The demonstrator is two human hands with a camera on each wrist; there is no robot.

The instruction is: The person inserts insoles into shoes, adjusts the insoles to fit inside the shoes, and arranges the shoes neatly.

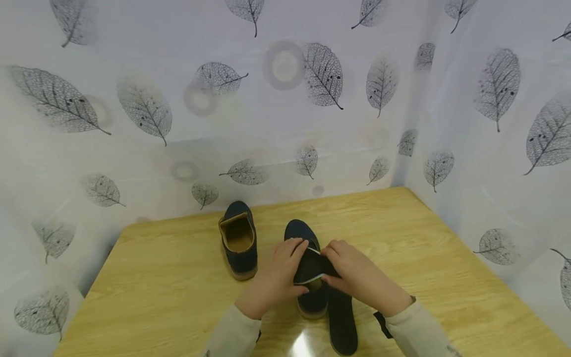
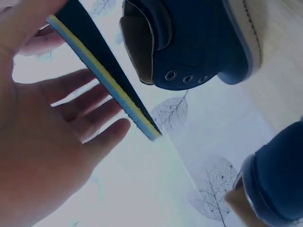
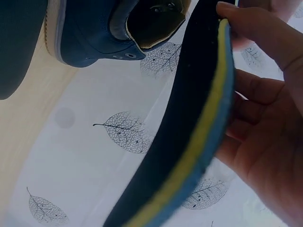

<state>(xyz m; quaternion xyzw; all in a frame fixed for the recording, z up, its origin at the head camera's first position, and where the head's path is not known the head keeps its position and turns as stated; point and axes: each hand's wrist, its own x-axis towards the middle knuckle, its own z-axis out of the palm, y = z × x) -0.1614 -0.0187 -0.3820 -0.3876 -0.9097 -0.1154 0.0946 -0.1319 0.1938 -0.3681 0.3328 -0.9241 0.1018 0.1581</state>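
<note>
Both hands hold a black insole (image 1: 309,267) with a yellow and blue layered edge, raised over a navy shoe (image 1: 300,229). My left hand (image 1: 278,277) grips one end between thumb and fingers. At the other end my right hand (image 1: 354,270) pinches it, the thumb (image 3: 258,30) lying on the edge in the right wrist view. The insole (image 3: 189,118) looks bent there. Part of the shoe's opening is hidden under the insole and hands; its eyelets (image 2: 188,78) show in the left wrist view.
A second navy shoe (image 1: 243,260) with a tan inside stands to the left, toe toward the back. Another black insole (image 1: 342,325) lies on the wooden table (image 1: 156,277) beside the nearer shoe, below my right hand. White leaf-print curtain (image 1: 285,109) closes off the back and sides.
</note>
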